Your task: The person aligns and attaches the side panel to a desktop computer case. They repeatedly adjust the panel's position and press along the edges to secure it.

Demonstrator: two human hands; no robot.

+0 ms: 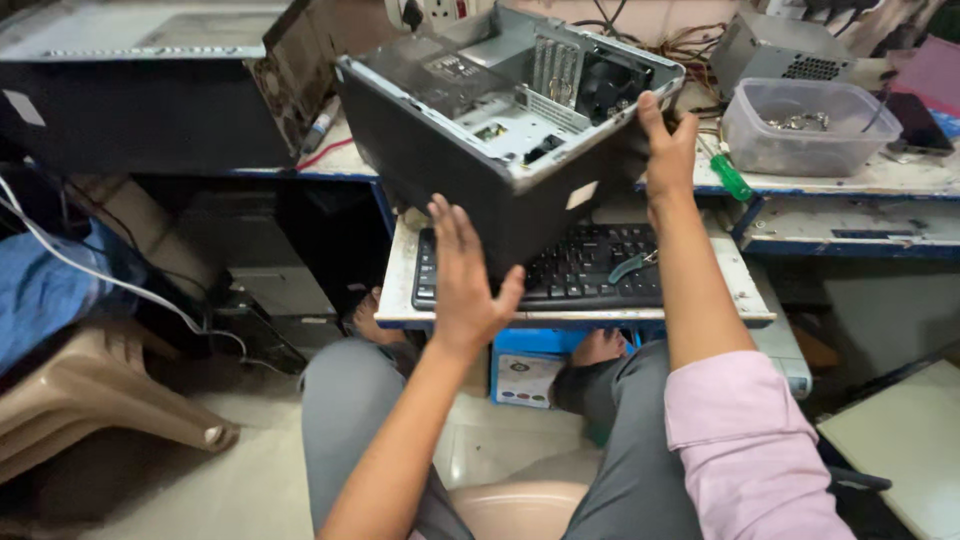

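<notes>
Head cam: open computer case (500, 130) is lifted and tilted over the keyboard tray's (400, 290) front edge, side panel already off, not set down yet. Left hand (465, 280) presses flat against its dark side, fingers spread; right hand (668, 150) grips the rear edge. Count: one case, one keyboard (580, 265), one screwdriver (728, 175), one plastic tub (805, 125).
</notes>
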